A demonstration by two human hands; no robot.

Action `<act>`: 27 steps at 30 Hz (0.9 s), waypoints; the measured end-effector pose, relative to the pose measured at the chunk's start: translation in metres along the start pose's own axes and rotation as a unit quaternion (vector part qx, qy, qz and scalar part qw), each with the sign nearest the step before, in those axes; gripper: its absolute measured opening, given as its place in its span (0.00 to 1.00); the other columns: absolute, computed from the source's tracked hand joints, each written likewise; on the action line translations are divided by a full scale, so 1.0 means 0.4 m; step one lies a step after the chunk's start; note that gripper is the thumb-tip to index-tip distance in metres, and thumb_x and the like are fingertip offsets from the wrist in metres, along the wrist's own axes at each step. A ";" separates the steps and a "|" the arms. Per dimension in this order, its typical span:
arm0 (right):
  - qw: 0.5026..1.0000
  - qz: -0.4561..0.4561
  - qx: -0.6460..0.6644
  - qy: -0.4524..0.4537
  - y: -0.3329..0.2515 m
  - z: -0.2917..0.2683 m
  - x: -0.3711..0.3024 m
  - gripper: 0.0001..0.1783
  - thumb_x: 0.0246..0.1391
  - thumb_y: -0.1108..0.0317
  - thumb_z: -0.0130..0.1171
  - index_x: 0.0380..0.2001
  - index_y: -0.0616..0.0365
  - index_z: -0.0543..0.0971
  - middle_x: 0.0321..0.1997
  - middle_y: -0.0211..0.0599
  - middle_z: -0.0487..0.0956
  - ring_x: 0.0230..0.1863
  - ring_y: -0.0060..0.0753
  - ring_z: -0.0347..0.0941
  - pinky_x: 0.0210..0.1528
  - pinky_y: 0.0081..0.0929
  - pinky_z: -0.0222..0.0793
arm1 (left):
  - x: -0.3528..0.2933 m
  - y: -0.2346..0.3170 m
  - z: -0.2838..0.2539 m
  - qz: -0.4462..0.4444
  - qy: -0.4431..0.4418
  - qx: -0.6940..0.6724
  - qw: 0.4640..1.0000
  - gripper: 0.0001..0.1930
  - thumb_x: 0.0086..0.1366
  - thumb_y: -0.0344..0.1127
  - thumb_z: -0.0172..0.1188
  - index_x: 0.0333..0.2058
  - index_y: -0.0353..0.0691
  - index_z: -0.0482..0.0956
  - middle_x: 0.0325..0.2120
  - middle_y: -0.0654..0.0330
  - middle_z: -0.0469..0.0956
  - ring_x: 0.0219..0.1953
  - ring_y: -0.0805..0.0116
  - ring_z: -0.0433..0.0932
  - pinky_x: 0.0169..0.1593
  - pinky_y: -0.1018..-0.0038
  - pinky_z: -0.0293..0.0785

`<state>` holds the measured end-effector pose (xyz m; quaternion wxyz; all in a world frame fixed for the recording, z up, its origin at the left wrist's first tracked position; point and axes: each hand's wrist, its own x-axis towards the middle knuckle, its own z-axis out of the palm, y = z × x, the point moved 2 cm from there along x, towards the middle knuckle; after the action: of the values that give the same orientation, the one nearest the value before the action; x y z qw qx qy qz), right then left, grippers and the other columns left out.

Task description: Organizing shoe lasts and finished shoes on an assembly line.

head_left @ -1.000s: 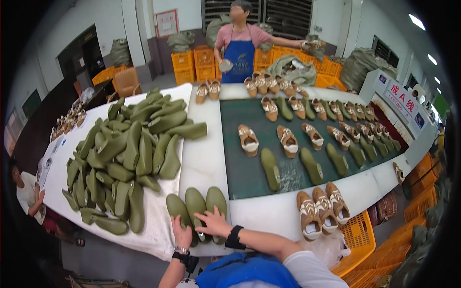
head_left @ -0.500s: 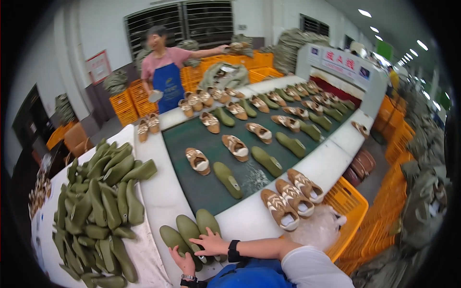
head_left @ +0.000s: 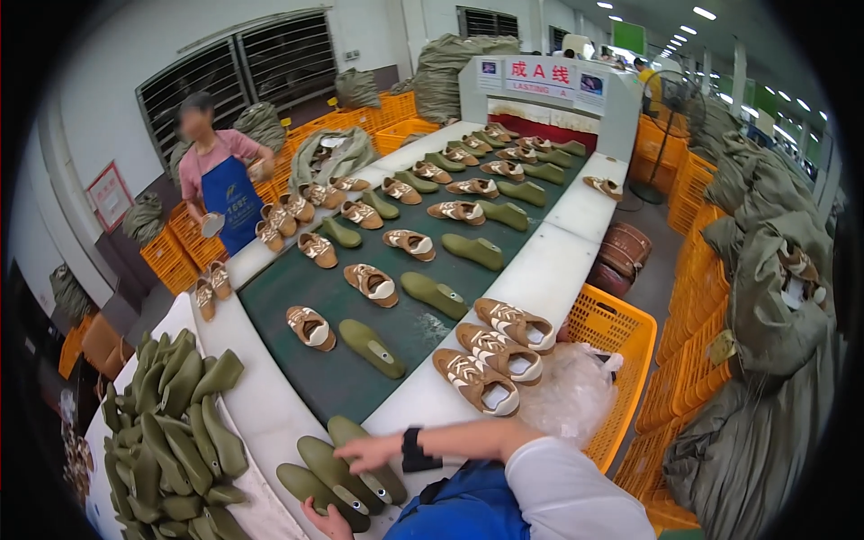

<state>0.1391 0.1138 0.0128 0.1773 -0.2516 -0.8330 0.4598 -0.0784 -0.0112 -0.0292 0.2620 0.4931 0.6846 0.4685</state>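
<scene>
Three green shoe lasts lie side by side on the near white ledge: a left one [head_left: 301, 484], a middle one [head_left: 317, 457] and a right one [head_left: 346, 430]. My right hand [head_left: 367, 453] reaches over the middle and right lasts, fingers stretched out; whether it touches them is hard to tell. At the heel end of the left last is my left hand [head_left: 328, 522], its fingers apart, partly cut off by the lower edge. To the right, three brown-and-white sneakers [head_left: 477, 380] stand on the ledge.
A dark green conveyor belt [head_left: 288, 378] carries sneakers and lasts in rows. A heap of green lasts [head_left: 175, 441] covers the left table. An orange crate [head_left: 643, 360] with a clear plastic bag [head_left: 571, 387] stands at right. Across the belt, a person in a blue apron [head_left: 232, 205] holds something pale.
The view has swung to the right. My right hand has shifted slightly over the lasts. The person across has drawn in an outstretched arm, and more sneakers show on the far ledge.
</scene>
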 end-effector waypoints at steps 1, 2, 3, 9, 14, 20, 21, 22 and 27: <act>0.996 0.009 -0.072 0.054 0.087 -0.058 -0.006 0.33 0.48 0.58 0.55 0.56 0.61 0.63 0.49 0.56 0.70 0.50 0.52 0.68 0.51 0.38 0.64 | 0.001 -0.008 0.001 0.008 -0.009 0.001 1.000 0.28 0.53 0.20 0.51 0.55 0.32 0.58 0.52 0.46 0.62 0.52 0.55 0.64 0.55 0.67 0.62; 0.995 0.063 -0.058 0.045 0.072 -0.182 -0.036 0.31 0.47 0.60 0.54 0.55 0.59 0.65 0.50 0.54 0.71 0.48 0.51 0.69 0.51 0.39 0.64 | -0.002 -0.045 -0.007 0.011 0.013 0.005 1.000 0.28 0.53 0.20 0.51 0.55 0.32 0.59 0.50 0.46 0.63 0.50 0.55 0.65 0.54 0.67 0.62; 0.980 0.162 -0.093 0.066 0.034 -0.307 -0.075 0.29 0.46 0.63 0.53 0.54 0.58 0.67 0.49 0.51 0.73 0.49 0.50 0.70 0.51 0.39 0.65 | 0.000 -0.065 -0.012 0.014 0.035 0.009 0.999 0.28 0.53 0.21 0.52 0.54 0.32 0.60 0.49 0.47 0.64 0.48 0.55 0.66 0.53 0.67 0.63; 0.734 0.475 -0.254 0.414 0.132 -0.839 -0.490 0.23 0.44 0.69 0.50 0.48 0.51 0.74 0.49 0.44 0.75 0.50 0.46 0.71 0.53 0.36 0.66 | 0.008 -0.013 0.009 -0.035 0.016 -0.040 0.998 0.29 0.51 0.22 0.54 0.54 0.34 0.61 0.46 0.48 0.66 0.45 0.58 0.67 0.51 0.68 0.64; 0.694 0.519 -0.162 0.472 0.057 -0.886 -0.530 0.17 0.52 0.68 0.46 0.45 0.59 0.73 0.42 0.46 0.78 0.42 0.42 0.76 0.42 0.35 0.72 | 0.002 -0.028 0.008 0.010 0.078 0.010 0.997 0.24 0.46 0.20 0.50 0.47 0.32 0.65 0.50 0.50 0.63 0.54 0.55 0.61 0.60 0.68 0.53; 0.982 0.183 0.041 0.030 -0.122 -0.463 -0.091 0.12 0.48 0.61 0.55 0.28 0.59 0.80 0.19 0.28 0.77 0.23 0.20 0.74 0.27 0.24 0.68 | 0.007 -0.012 0.001 -0.003 0.079 0.039 0.996 0.24 0.46 0.21 0.51 0.46 0.33 0.65 0.55 0.45 0.59 0.59 0.51 0.56 0.63 0.66 0.48; 0.994 0.096 0.004 -0.044 -0.134 -0.366 -0.044 0.12 0.49 0.62 0.54 0.24 0.60 0.79 0.18 0.30 0.77 0.21 0.21 0.73 0.25 0.24 0.68 | 0.004 -0.017 -0.003 -0.008 0.091 0.041 0.995 0.24 0.46 0.21 0.51 0.46 0.33 0.65 0.55 0.45 0.59 0.59 0.51 0.56 0.63 0.66 0.48; 0.995 0.040 0.025 -0.085 -0.171 -0.278 -0.021 0.13 0.49 0.62 0.54 0.20 0.61 0.78 0.15 0.33 0.76 0.19 0.24 0.73 0.23 0.25 0.68 | 0.006 -0.022 -0.004 -0.007 0.073 0.030 0.997 0.24 0.47 0.23 0.52 0.47 0.33 0.65 0.56 0.44 0.57 0.60 0.50 0.55 0.63 0.65 0.47; 0.988 -0.014 -0.117 -0.100 -0.141 -0.027 0.019 0.15 0.54 0.56 0.51 0.37 0.54 0.77 0.23 0.43 0.78 0.25 0.45 0.75 0.27 0.36 0.68 | 0.010 0.022 0.011 0.001 0.060 0.045 0.997 0.22 0.47 0.24 0.54 0.45 0.34 0.66 0.57 0.40 0.55 0.61 0.46 0.54 0.63 0.64 0.47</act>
<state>0.1242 0.1001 0.0672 0.0686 -0.2113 -0.8982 0.3794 -0.0724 -0.0050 -0.0226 0.1974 0.4762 0.7189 0.4663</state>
